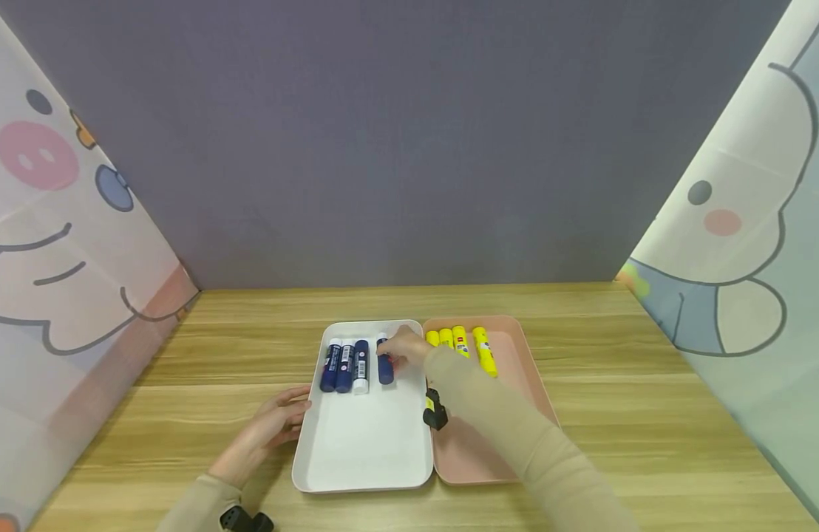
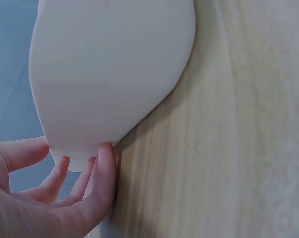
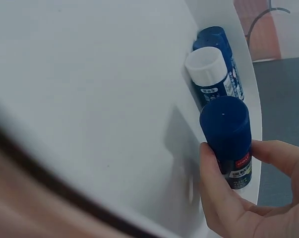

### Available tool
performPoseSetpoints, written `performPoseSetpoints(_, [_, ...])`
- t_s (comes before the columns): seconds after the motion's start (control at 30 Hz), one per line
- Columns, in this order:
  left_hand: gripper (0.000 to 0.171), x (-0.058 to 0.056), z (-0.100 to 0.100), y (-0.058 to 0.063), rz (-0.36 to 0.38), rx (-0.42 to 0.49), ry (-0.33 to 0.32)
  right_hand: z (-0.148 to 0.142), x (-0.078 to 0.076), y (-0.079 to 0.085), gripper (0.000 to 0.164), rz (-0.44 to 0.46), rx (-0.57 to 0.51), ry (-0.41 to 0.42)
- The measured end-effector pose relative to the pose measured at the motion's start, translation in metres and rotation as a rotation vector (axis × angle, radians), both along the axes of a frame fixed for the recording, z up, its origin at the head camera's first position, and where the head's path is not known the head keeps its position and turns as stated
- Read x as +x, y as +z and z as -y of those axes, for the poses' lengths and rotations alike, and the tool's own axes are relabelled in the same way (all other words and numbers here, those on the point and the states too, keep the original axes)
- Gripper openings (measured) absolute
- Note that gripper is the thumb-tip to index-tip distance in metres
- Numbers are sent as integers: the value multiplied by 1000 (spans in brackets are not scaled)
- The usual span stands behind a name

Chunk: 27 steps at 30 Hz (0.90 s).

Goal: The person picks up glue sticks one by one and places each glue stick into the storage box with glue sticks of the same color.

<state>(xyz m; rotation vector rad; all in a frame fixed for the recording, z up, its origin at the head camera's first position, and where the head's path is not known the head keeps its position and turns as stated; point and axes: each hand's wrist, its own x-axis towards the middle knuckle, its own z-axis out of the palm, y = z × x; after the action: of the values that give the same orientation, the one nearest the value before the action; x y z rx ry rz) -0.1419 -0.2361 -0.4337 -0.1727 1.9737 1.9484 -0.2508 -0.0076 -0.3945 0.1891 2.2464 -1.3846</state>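
In the head view my right hand (image 1: 406, 346) pinches a dark blue glue stick (image 1: 386, 371) at the upper right of the white tray (image 1: 369, 451). The right wrist view shows this glue stick (image 3: 226, 121) between thumb and fingers, its blue end toward the camera. Three more blue glue sticks lie side by side in the tray's upper left; one of them, the nearest glue stick (image 1: 360, 367), has its white end toward me. My left hand (image 1: 273, 423) touches the tray's left side. Its fingertips (image 2: 105, 148) rest against the outer wall in the left wrist view.
A pink tray (image 1: 472, 454) stands against the white tray's right side, partly hidden by my right forearm. Several yellow glue sticks (image 1: 484, 352) lie in its upper part. Wooden tabletop (image 1: 622, 414) surrounds both trays, with a grey panel (image 1: 409, 148) behind.
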Motion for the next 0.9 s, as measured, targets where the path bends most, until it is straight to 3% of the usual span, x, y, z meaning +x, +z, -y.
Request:
performPoseSetpoints(0.23, [56,0,0,1,-6,-1,-23,3,3,-2,59,11,5,17])
performPoseSetpoints(0.43, [57,0,1,1,-11,10,-38,6,-8,-15,62,33,18,18])
performPoseSetpoints(0.9, [59,-1,2,0,-12,18,-42,5,2,1,39,20,-25,-33])
